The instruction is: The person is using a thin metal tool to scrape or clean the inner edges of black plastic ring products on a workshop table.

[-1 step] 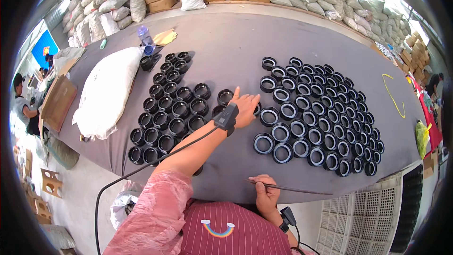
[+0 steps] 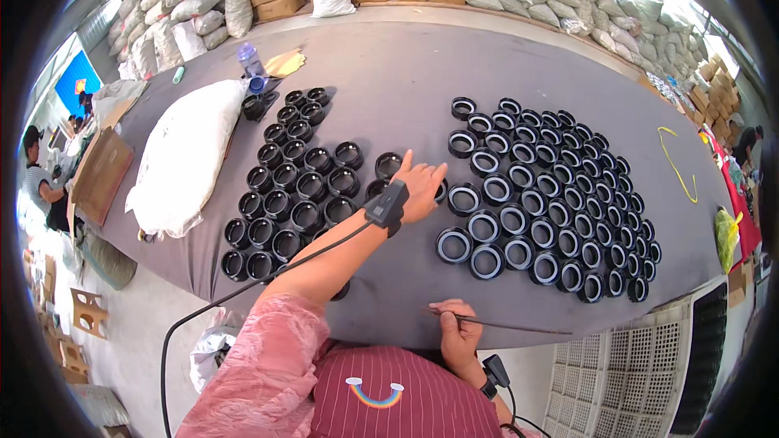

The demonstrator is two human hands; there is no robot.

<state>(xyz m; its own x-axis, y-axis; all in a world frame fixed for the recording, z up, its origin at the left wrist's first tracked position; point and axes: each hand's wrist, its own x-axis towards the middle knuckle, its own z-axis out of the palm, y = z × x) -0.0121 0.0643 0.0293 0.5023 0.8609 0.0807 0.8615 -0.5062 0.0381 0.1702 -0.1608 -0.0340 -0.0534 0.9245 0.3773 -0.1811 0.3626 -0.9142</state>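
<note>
My left hand (image 2: 419, 191) reaches over the middle of the table with its fingers spread, back of the hand up. Beneath it a black ring (image 2: 441, 191) is partly hidden; whether the palm touches it I cannot tell. Just left of the fingers stands another black ring (image 2: 389, 165). Close to the table's front edge, my right hand (image 2: 459, 329) is closed around a thin dark rod (image 2: 519, 328) that points right. Black rings with a pale inner band (image 2: 487, 262) fill the right side in a dense group. A smaller group of plain black rings (image 2: 306, 216) lies left of my forearm.
A large white sack (image 2: 185, 162) lies on the left of the grey-covered table (image 2: 389, 65), near a bottle (image 2: 250, 59). A yellow cord (image 2: 677, 164) rests far right. White plastic crates (image 2: 617, 373) stand below the right edge. Other people (image 2: 45, 178) are at the far left.
</note>
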